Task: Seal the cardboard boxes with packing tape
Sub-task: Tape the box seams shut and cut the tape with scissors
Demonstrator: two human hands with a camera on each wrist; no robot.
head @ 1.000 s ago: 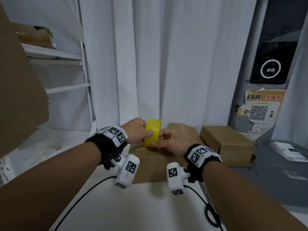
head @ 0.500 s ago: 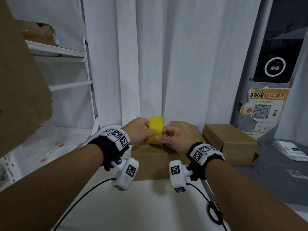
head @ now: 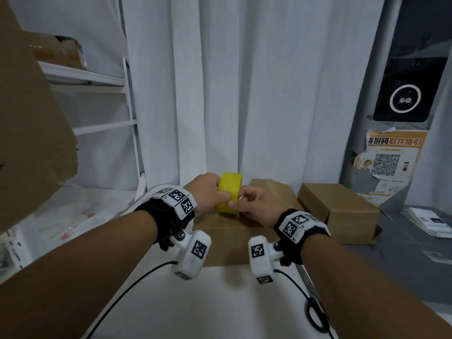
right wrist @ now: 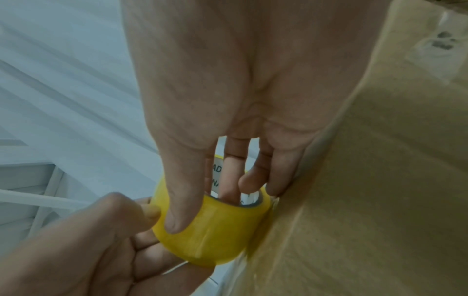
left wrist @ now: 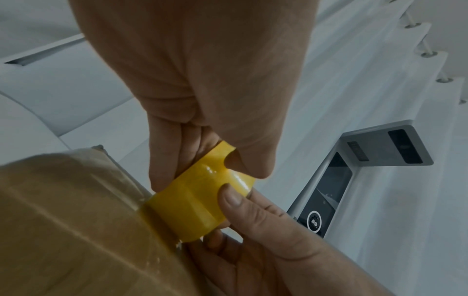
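A yellow roll of packing tape (head: pixel 229 193) stands on edge on top of a brown cardboard box (head: pixel 220 237) in the middle of the head view. My left hand (head: pixel 208 192) grips the roll (left wrist: pixel 200 202) from its left side, thumb on the outer band. My right hand (head: pixel 254 204) holds the same roll (right wrist: pixel 215 232) from the right, thumb on the yellow band and fingers (right wrist: pixel 230 178) reaching into its core. The box's flat top (right wrist: pixel 367 200) lies right beside the roll. A second brown box (head: pixel 340 211) sits closed to the right.
A white table surface (head: pixel 195 309) spreads in front of the box. Scissors (head: pixel 315 311) lie at the lower right under my forearm. White shelving (head: pixel 97 81) stands left, a large cardboard sheet (head: pixel 31 143) hangs at far left, white curtains behind, and papers (head: pixel 433 222) on the grey counter.
Both hands keep the roll on the box top; my right thumb has shifted slightly on the band. The head view has drifted a little.
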